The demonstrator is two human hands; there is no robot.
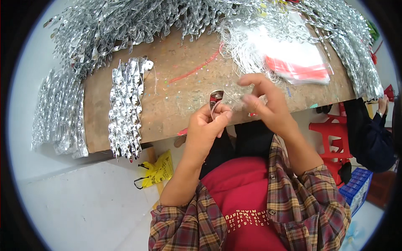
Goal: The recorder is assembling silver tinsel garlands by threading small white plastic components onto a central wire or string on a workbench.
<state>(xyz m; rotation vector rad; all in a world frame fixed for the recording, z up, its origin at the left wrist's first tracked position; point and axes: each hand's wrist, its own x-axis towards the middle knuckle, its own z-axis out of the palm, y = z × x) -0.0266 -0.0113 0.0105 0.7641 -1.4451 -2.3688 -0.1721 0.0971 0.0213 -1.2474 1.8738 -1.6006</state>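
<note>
My left hand [205, 129] pinches a shiny silver strip [216, 96] between thumb and fingers, its curved top standing up over the table's near edge. A thin pale thread [231, 98] shows beside the strip, toward my right hand [271, 106]. That hand is raised to the right with thumb and fingers curved and apart; I see nothing held in it, though it is slightly blurred. To the left, a bundle of twisted silver strips [127, 102] lies over the table edge, with a white piece [148, 65] at its top.
The worn brown table [180, 104] carries heaps of silver twisted strips [138, 25], white strings [245, 50] and clear plastic bags with red [299, 69]. More strips hang at the left [58, 113] and right [356, 54]. Red stools [331, 134], a blue crate [356, 188] and another person [374, 138] are at right.
</note>
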